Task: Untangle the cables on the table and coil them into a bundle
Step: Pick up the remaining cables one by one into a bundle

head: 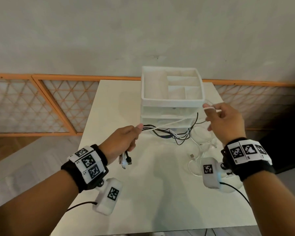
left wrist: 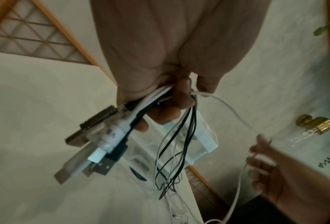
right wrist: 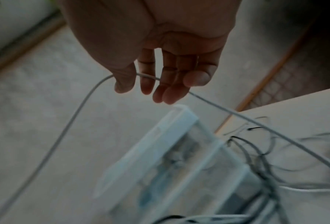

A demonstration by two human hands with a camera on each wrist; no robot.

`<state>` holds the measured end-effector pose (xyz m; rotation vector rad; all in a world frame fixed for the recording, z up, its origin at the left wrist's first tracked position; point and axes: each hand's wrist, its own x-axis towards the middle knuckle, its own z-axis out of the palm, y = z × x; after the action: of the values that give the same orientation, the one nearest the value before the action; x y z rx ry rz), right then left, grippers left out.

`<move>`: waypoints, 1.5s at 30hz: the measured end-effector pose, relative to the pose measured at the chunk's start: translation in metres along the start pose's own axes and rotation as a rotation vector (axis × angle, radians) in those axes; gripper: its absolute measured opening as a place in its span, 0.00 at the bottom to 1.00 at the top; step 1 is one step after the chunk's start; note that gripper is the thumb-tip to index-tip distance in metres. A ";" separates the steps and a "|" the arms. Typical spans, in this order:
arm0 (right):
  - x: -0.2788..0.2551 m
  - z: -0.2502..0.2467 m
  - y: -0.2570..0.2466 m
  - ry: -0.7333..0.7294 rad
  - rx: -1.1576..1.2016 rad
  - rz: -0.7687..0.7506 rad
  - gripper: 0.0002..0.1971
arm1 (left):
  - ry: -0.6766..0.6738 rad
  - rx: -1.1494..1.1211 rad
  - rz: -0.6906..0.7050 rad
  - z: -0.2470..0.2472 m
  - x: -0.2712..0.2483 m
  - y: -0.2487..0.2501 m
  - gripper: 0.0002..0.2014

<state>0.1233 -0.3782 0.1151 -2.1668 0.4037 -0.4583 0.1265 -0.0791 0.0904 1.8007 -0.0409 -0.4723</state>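
My left hand (head: 126, 138) is raised over the white table (head: 160, 201) and grips a bunch of black and white cables (head: 167, 132). Their USB plugs (head: 125, 160) hang below the fist, seen close up as plugs (left wrist: 102, 144) under the left hand (left wrist: 172, 106). The strands sag in loops towards the table. One white cable (head: 175, 122) runs up and right to my right hand (head: 218, 116), which pinches it between thumb and fingers beside the organizer's front right corner. In the right wrist view that white cable (right wrist: 237, 115) crosses the right hand (right wrist: 160, 81).
A white desk organizer (head: 172, 99) with drawers and open top compartments stands at the back of the table, right behind the cables. More loose white cable (head: 199, 150) with a USB plug (head: 192, 156) lies on the table under my right wrist. A lattice screen runs behind the table.
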 end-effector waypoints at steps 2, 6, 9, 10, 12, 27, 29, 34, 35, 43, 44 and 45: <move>0.006 0.001 0.040 -0.014 -0.224 0.120 0.19 | -0.019 0.159 0.076 -0.005 -0.002 0.007 0.23; -0.001 0.009 0.110 -0.272 -0.535 0.390 0.19 | 0.011 0.400 0.163 -0.015 -0.002 0.014 0.22; 0.002 0.006 0.100 -0.209 -0.540 0.341 0.17 | 0.139 0.465 0.146 -0.018 0.003 0.007 0.23; 0.007 0.003 0.085 -0.135 -0.480 0.232 0.16 | 0.186 0.468 0.134 -0.018 0.005 0.003 0.24; 0.015 -0.007 0.044 0.012 -0.272 -0.006 0.14 | 0.249 0.412 0.094 -0.018 0.009 -0.007 0.24; 0.118 -0.023 -0.032 0.067 0.029 -0.238 0.23 | 0.288 0.223 -0.051 -0.016 0.022 -0.004 0.27; 0.128 -0.021 -0.026 -0.023 0.011 -0.219 0.22 | 0.280 0.238 -0.049 -0.015 0.022 -0.001 0.27; 0.145 -0.014 -0.004 -0.091 0.232 -0.184 0.08 | 0.246 0.257 -0.049 -0.007 0.023 0.005 0.26; 0.146 -0.012 0.006 -0.121 0.203 -0.169 0.14 | 0.252 0.261 -0.044 -0.006 0.023 0.005 0.25; 0.064 0.002 0.063 -0.348 -0.336 0.080 0.31 | 0.269 0.269 0.055 0.000 0.023 0.012 0.26; 0.046 0.005 0.051 -0.337 -0.220 0.005 0.31 | 0.254 0.286 0.073 0.003 0.022 0.015 0.26; 0.027 0.009 0.036 -0.372 -0.087 -0.072 0.32 | 0.230 0.301 0.099 0.008 0.021 0.019 0.26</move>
<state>0.1471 -0.4050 0.0856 -2.2946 0.1416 -0.0706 0.1475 -0.0980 0.1006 2.1273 -0.0430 -0.1918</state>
